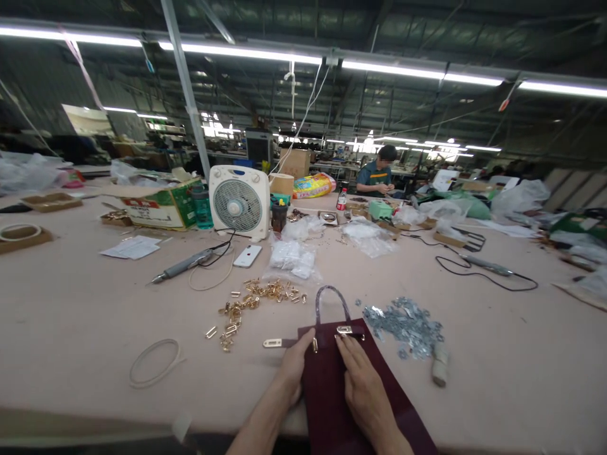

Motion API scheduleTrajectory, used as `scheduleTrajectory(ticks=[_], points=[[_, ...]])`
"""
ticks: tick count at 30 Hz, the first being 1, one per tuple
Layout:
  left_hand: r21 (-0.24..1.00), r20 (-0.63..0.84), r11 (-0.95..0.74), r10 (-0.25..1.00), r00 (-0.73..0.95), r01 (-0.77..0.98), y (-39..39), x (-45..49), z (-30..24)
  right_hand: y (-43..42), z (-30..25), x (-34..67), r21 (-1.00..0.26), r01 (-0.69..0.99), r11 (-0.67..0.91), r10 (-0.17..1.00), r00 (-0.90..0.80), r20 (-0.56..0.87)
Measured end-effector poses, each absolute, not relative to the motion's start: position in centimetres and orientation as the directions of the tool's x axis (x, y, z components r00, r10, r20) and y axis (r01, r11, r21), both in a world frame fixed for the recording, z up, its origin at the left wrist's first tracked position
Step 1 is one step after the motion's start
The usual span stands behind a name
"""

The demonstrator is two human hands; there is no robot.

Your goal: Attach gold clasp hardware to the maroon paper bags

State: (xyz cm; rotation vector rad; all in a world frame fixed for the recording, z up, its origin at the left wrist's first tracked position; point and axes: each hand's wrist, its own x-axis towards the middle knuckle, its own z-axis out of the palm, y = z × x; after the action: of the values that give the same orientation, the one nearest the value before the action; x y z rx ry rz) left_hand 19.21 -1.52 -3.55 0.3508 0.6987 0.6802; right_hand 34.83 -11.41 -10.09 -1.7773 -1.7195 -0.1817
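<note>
Gripping maroon bag (327, 392) in curled left hand (294, 363), laying empty right hand (360, 376) flat below gold plate (344, 330), showing clasp (315, 345) apparently mounted, left strap (288, 343) unfastened.

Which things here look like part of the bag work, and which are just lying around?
Probably part of the work:
dark red bag, left hand and right hand on it
gold-coloured fittings, resembling those on the bag
silver metal pieces
possibly the grey corded tool

Apparently just lying about:
fan
white phone
red-capped bottle
</note>
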Motion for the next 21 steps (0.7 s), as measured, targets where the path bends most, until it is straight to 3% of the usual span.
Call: scheduleTrajectory(ticks=[8, 15, 21], points=[[0.473, -0.430, 0.800, 0.576, 0.696, -0.370, -0.4, 18.5, -3.9, -11.3, -9.8, 35.0, -0.344, 0.934, 0.094, 0.830, 0.117, 0.545], [0.455, -0.390, 0.802, 0.570, 0.723, -0.387, -0.1, 18.4, -4.1, -11.1, -10.1, 35.2, -0.406, 0.908, 0.105, 0.853, 0.127, 0.506], [0.585, -0.404, 0.703, 0.685, 0.606, -0.404, -1.1, 18.5, -4.0, -11.3, -10.4, 35.5, -0.493, 0.865, 0.098, 0.871, 0.166, 0.463]])
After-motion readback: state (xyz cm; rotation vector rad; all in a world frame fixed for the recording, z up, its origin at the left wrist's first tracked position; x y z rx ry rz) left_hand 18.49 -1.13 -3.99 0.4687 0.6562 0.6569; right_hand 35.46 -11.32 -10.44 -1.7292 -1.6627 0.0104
